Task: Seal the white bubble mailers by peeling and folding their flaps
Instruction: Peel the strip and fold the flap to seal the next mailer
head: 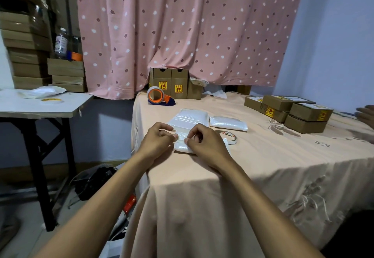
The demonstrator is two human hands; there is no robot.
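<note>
First-person view, looking down over two bare forearms that reach fwd onto a table w/ a peach embroidered cloth [253,176]. Nearest the viewer, the left hand [156,140] and right hand [204,142] meet over a small white bubble mailer [182,146] lying flat near the table's front left corner. Both hands are curled, thumb and fingertips pinched together on the mailer's top edge, approx at the flap; whether they hold the peel strip or the flap itself is too small to tell. The mailer looks light, soft and puffy, w/ a slick plastic skin, so it will prob. slide on the cloth unless one hand pins it; best hold is likely the thin flat flap edge, not the padded body, pressing along the fold to stick it down. It bends easily and isn't fragile in itself. Just beside the right hand, a roll of tape [228,136] lies flat, partly hidden. Just beyond the hands sits a stack of white mailers [190,117], and next to it on the right one more white mailer [228,123]. Further back, an orange tape dispenser [158,97], then upright brown cartons [172,84] against a pink dotted curtain [182,25]. Far right, stacked brown boxes [293,112] and, at the frame edge, another person's hand [366,114]. Far left, a separate white side table [40,104].
</note>
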